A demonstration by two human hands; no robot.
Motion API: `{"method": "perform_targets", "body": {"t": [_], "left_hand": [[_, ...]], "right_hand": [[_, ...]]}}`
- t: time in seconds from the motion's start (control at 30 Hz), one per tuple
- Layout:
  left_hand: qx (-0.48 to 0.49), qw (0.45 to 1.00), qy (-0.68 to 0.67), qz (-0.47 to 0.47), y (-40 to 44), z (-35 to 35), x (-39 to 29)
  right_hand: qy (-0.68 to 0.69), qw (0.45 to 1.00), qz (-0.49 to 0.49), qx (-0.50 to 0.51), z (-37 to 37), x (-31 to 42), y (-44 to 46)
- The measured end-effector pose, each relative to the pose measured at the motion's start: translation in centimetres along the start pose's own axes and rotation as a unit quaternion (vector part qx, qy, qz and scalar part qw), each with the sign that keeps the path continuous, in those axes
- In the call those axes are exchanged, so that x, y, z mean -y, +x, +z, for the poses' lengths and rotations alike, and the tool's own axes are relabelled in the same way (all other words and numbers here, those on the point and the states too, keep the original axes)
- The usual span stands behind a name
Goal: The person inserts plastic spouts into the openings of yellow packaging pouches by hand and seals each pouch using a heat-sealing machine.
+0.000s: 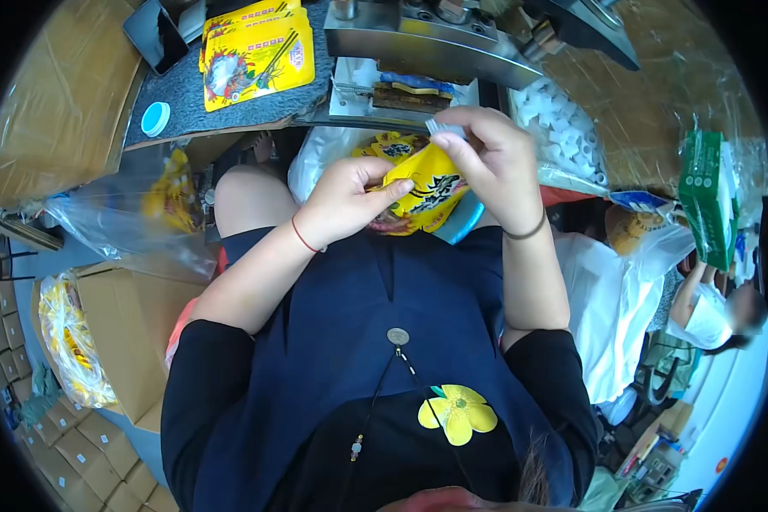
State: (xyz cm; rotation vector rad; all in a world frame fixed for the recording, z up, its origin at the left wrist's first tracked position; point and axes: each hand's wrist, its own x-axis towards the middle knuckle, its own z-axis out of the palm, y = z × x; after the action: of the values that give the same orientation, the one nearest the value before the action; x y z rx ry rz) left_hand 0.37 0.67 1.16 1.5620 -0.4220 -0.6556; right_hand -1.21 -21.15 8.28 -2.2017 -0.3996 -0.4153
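A yellow printed plastic pouch [435, 194] is held up over my lap. My left hand [346, 203] pinches its left edge between thumb and fingers. At the pouch's upper right corner, my right hand [497, 158] is closed on a small whitish ridged plastic piece [445, 129], which touches or nearly touches the pouch edge; I cannot tell whether it sits inside. More yellow pouches [394, 145] lie just behind, partly covered by my left hand and the held pouch. A blue round rim [463, 220] shows below the pouch.
A metal machine [427, 41] stands straight ahead. Yellow pouches [260, 64] are stacked on the bench at left, near a phone [155, 36] and a blue-white lid [154, 119]. Many small white plastic pieces [559, 124] lie at right. Another person [704, 311] is at far right.
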Motion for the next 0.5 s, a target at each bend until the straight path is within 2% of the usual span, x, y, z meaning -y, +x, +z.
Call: {"method": "perform_targets", "body": {"t": [0.07,0.1,0.17,0.27,0.3,0.33,0.37,0.4,0.43,0.47,0.5], "left_hand": [[0.032,0.993,-0.118,0.003,0.2,0.6,1.0],[0.059,0.986,-0.157,-0.021,-0.1,0.8,0.7],[0.099,0.982,-0.160,-0.027,0.1,1.2,1.0],[0.134,0.961,-0.229,-0.071,0.3,2.2,1.4],[0.149,0.950,-0.261,-0.082,0.5,2.3,1.4],[0.141,0.951,-0.260,-0.091,0.9,2.2,1.6],[0.131,0.951,-0.260,-0.100,1.4,1.9,2.2],[0.120,0.952,-0.260,-0.111,1.8,1.6,2.5],[0.089,0.954,-0.270,-0.099,2.2,1.2,2.4],[0.075,0.946,-0.306,-0.079,2.8,0.6,2.2],[0.060,0.943,-0.316,-0.086,3.4,-0.1,1.4]], "right_hand": [[-0.039,0.999,-0.027,0.022,-0.9,-1.5,-0.1],[-0.035,0.998,-0.008,0.059,-1.7,-2.0,-0.4],[-0.040,0.987,0.021,0.154,-2.9,-1.8,-0.8],[-0.020,0.989,-0.009,0.144,-3.6,-1.9,-0.7],[-0.013,0.993,0.021,0.114,-4.7,-2.6,-0.7],[0.004,0.999,0.034,0.023,-5.6,-4.4,-1.1],[0.163,0.980,0.091,-0.069,-7.1,-6.6,-1.7],[0.319,0.933,0.128,-0.105,-7.7,-6.8,-1.9],[0.466,0.858,0.153,-0.155,-8.3,-6.7,-1.9],[0.601,0.769,0.157,-0.151,-8.7,-6.1,-2.4],[0.575,0.801,0.137,-0.092,-8.3,-6.8,-3.1]]}}
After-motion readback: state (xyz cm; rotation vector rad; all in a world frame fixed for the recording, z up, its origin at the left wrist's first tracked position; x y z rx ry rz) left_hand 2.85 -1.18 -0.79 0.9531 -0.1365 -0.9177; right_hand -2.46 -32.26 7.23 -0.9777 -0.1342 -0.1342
